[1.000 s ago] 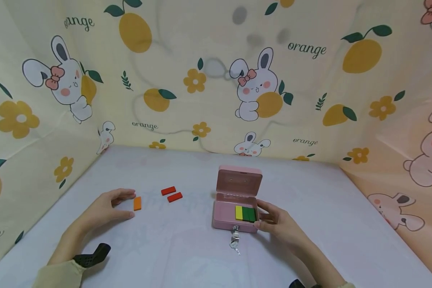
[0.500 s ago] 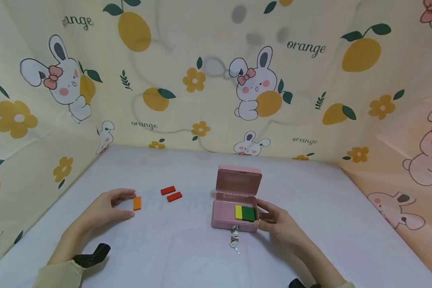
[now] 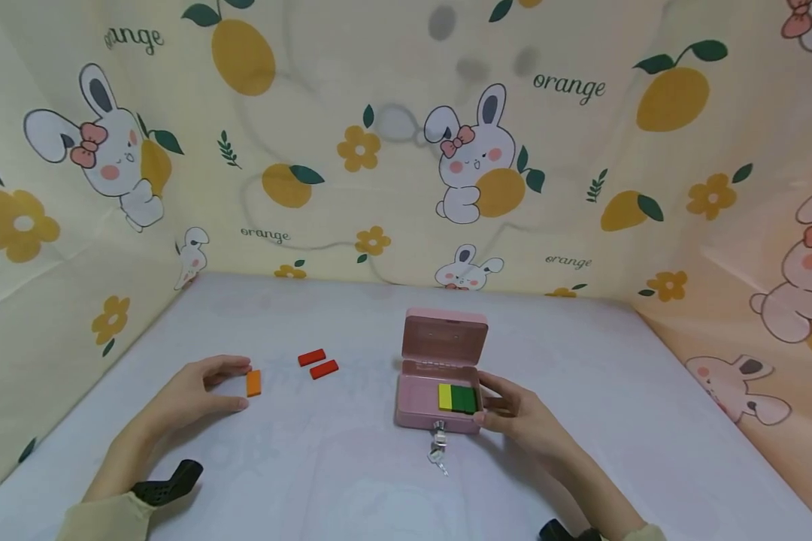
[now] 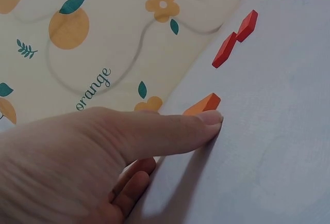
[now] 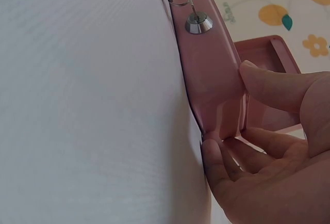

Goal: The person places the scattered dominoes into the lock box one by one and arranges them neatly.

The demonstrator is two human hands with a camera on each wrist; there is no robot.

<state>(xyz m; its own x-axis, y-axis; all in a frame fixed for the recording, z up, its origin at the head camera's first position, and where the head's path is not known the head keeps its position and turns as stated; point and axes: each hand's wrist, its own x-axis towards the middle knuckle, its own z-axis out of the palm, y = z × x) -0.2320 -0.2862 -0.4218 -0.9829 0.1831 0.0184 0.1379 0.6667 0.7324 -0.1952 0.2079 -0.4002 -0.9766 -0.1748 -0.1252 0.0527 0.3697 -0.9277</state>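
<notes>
Lying left of pink box point(image 3: 416, 418): orange block point(image 3: 253, 384), long axis front-to-back, just boxward of nearer left hand point(image 3: 196, 389), fingers parted, empty. Right hand point(image 3: 524, 417) grips box.

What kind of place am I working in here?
Likely a small tabletop booth indoors: a white table surface, a bunny-and-orange printed sheet along its back and both sides, and small props like the open pink box.

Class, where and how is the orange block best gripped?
Probably pinch the orange block by its short ends, coming from the left: it is low and oblong, its length runs front to back, and the left hand spans that length.
</notes>
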